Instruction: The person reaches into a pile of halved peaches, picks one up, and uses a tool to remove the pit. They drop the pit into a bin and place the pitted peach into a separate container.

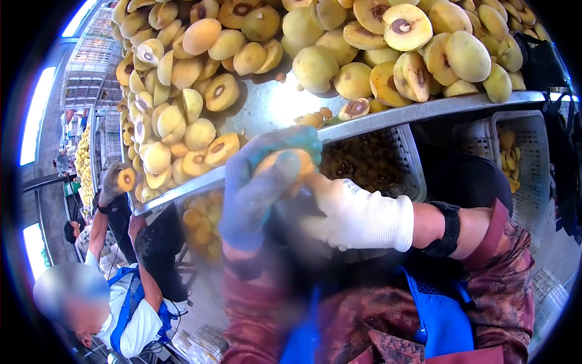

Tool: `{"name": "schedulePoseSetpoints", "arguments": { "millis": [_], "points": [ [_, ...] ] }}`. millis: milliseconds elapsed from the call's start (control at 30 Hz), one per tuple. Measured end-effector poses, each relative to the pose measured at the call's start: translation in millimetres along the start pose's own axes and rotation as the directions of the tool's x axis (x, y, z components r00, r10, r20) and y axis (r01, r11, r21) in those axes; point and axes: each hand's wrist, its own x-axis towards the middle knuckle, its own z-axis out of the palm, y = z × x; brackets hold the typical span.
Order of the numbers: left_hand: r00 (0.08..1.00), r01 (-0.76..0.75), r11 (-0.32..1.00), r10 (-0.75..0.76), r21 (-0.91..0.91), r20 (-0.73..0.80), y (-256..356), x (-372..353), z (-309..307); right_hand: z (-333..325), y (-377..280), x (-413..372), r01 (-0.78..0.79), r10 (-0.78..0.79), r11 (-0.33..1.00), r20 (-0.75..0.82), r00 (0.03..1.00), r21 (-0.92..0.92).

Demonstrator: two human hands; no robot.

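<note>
My left hand, in a blue-grey glove, is closed around a yellow peach just in front of the metal table edge. My right hand, in a white knitted glove, presses against the peach's right side with its fingers curled. Blur and overlap hide its fingertips. Beyond the edge lie many peach halves, some cut side up with brown pits or hollows, along with whole-looking ones. A few loose pits lie on the metal near my hands.
Below the edge stands a white crate holding brown pits. Another crate with yellow pieces is at the right. At the left, a co-worker holds a peach half in a gloved hand. Stacked crates stand behind.
</note>
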Motion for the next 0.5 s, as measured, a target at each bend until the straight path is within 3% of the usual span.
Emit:
{"name": "schedulePoseSetpoints", "arguments": {
  "millis": [100,200,267,333,367,467,500],
  "points": [
    [0.999,0.027,0.999,-0.026,-0.023,0.040,-2,0,-1,-24,-32,-4,-0.413,0.339,0.885,0.313,0.887,0.215],
    [0.999,0.027,0.994,-0.023,-0.103,0.044,-5,-4,2,-26,-19,-5,-0.438,0.246,0.827,0.472,0.846,0.353],
    [0.999,0.020,0.977,-0.013,-0.214,0.035,-6,-8,8,-22,-7,-8,-0.491,0.103,0.663,0.581,0.807,0.565],
    [0.998,-0.069,0.959,0.065,-0.273,-0.024,-10,-9,20,-23,0,-10,-0.562,-0.124,0.409,0.654,0.746,0.719],
    [0.993,-0.118,0.947,0.107,-0.298,-0.055,-12,-9,22,-24,-4,-12,-0.555,-0.140,0.398,0.646,0.750,0.731],
    [0.981,-0.190,0.946,0.176,-0.263,-0.077,-22,2,15,-26,-11,-10,-0.422,-0.094,0.555,0.558,0.824,0.717],
    [0.976,-0.216,0.919,0.191,-0.330,-0.108,-29,4,16,-27,-19,-8,-0.388,0.042,0.691,0.502,0.864,0.610]
  ]
}}
